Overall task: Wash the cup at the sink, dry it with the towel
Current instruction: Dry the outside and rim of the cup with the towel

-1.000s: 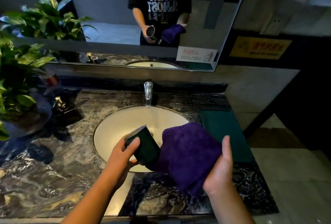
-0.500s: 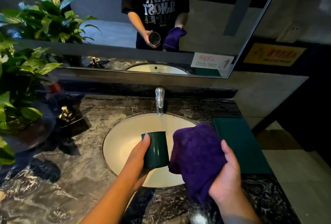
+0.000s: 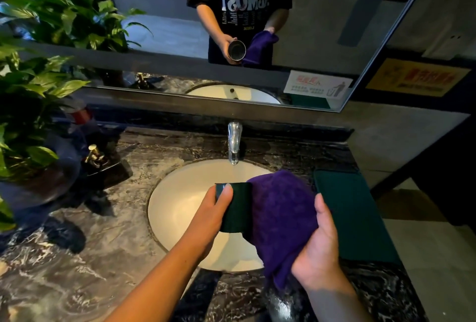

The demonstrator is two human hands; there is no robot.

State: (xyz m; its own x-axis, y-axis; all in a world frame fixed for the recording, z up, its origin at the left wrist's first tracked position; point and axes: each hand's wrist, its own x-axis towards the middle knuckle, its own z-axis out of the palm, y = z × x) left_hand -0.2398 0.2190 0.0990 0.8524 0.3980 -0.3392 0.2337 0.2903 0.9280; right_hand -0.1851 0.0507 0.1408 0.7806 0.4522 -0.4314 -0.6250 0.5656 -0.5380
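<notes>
Left hand (image 3: 208,216) gripping one dark green cup (image 3: 238,208) over sink (image 3: 180,200): thumb lying across near wall, other fingers hiding behind it. Right hand (image 3: 319,247) clutching one purple towel (image 3: 280,213), fingers buried in cloth, only thumb showing. Towel pressing against cup's right side, covering it there. One faucet (image 3: 234,141) standing behind basin. One green mat (image 3: 353,213) lying on surface (image 3: 90,257) at right. Plant (image 3: 31,94) getting cut off at left edge.
</notes>
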